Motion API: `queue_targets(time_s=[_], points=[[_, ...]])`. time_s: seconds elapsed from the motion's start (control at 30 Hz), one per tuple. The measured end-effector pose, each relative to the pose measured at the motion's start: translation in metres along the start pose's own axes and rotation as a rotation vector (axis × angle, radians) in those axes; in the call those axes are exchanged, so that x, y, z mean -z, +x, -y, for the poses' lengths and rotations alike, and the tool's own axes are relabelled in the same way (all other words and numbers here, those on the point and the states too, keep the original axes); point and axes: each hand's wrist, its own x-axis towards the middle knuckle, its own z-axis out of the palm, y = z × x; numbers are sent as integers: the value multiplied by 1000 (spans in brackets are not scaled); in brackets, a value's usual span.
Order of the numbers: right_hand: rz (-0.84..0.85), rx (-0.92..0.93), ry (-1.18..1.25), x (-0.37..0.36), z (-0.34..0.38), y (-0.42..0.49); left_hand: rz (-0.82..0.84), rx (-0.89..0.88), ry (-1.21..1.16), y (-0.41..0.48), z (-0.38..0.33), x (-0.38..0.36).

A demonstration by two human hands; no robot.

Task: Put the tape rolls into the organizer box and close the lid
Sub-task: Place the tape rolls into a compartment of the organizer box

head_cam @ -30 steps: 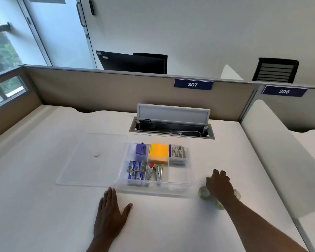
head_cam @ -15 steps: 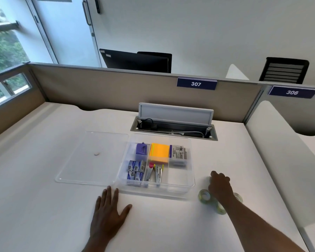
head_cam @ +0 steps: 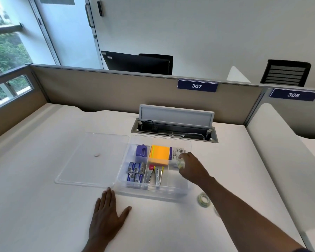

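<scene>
A clear organizer box [head_cam: 153, 194] sits open in the middle of the desk, with its clear lid [head_cam: 91, 159] lying flat to its left. My right hand [head_cam: 193, 165] is over the box's right compartment, shut on a clear tape roll [head_cam: 181, 163]. A second tape roll [head_cam: 203, 199] lies on the desk to the right of the box's front corner. Another one [head_cam: 216, 211] peeks out from under my right forearm. My left hand [head_cam: 106, 218] rests flat on the desk in front of the box, fingers spread.
The box holds a purple item [head_cam: 141, 151], orange sticky notes [head_cam: 159, 154], staple boxes [head_cam: 135, 171] and staplers [head_cam: 158, 176]. Behind it an open cable tray [head_cam: 175, 128] is sunk in the desk. A partition [head_cam: 116, 91] bounds the back, a white divider [head_cam: 280, 151] the right.
My right hand has lifted one tape roll from the group on the desk and carried it left and forward over the box. The left hand has stayed put.
</scene>
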Motion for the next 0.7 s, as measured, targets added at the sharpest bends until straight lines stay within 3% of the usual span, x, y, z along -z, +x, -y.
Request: queue_targets(time_s=[0.23, 0.5, 0.6, 0.7], points=[[215, -19, -73, -33, 2, -8, 0, 9, -3, 1, 2, -3], [170, -12, -137, -39, 11, -1, -6, 12, -1, 2, 1, -3], [24, -54, -78, -31, 11, -3, -11, 13, 1, 2, 1, -4], [-332, -38, -61, -16, 7, -7, -20, 9, 7, 1, 0, -3]])
